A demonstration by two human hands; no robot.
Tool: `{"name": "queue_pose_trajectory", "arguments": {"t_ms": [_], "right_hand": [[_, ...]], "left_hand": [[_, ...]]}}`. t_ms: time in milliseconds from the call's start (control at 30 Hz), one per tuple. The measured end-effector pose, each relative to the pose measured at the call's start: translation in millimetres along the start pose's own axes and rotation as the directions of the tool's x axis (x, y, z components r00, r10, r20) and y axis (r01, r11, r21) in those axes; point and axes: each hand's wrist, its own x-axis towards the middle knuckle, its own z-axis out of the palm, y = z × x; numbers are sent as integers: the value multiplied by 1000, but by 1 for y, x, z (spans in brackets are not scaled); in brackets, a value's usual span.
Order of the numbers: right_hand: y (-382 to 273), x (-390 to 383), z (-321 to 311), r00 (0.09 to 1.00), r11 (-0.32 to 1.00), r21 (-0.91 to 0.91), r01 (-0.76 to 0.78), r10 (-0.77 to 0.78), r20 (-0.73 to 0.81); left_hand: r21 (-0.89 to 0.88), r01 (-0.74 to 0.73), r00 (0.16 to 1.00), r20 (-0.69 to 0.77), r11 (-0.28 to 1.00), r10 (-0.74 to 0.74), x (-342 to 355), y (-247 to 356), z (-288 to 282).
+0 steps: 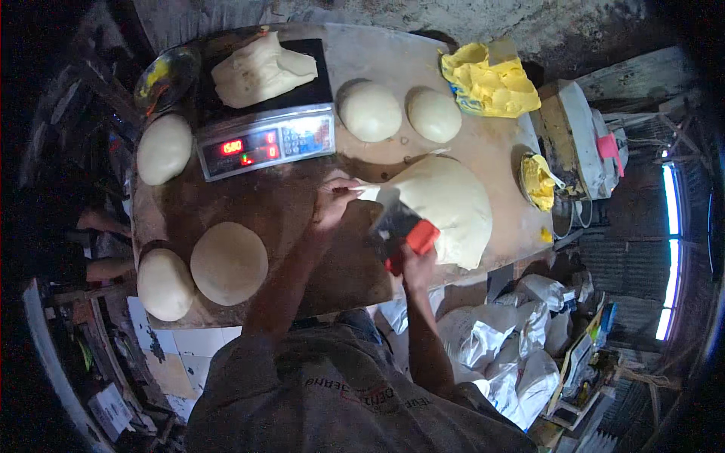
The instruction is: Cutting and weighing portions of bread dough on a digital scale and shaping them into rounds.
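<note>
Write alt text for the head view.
A person's left hand pulls the edge of a large dough mass while the right hand cuts it with a red-handled scraper. Round dough balls and a digital scale share the wooden table.

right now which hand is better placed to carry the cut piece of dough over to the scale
Left, most likely. The left hand already pinches the pulled end of the big dough lump and is nearer the scale. The right hand is busy gripping the red-handled scraper.
</note>
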Motion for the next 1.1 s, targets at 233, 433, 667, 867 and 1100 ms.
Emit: {"name": "queue_pose_trajectory", "arguments": {"t_ms": [233, 433, 667, 867, 1100], "right_hand": [[-106, 67, 71, 936, 811, 538, 231, -34, -350], [-118, 28, 36, 971, 862, 498, 98, 27, -238], [-49, -10, -82, 908, 906, 415, 84, 102, -406], [-11, -21, -181, 830, 849, 522, 77, 235, -506], [31, -17, -272, 821, 856, 506, 108, 210, -531]], "left_hand": [[184, 13, 992, -128, 983, 11, 25, 112, -26], [843, -299, 884, 68, 448, 462, 162, 187, -141], [889, -110, 915, 265, -445, 303, 261, 228, -105], [789, -36, 914, -222, 613, 340, 141, 114, 75], [962, 14, 947, -101, 273, 306, -113, -109, 168]]}}
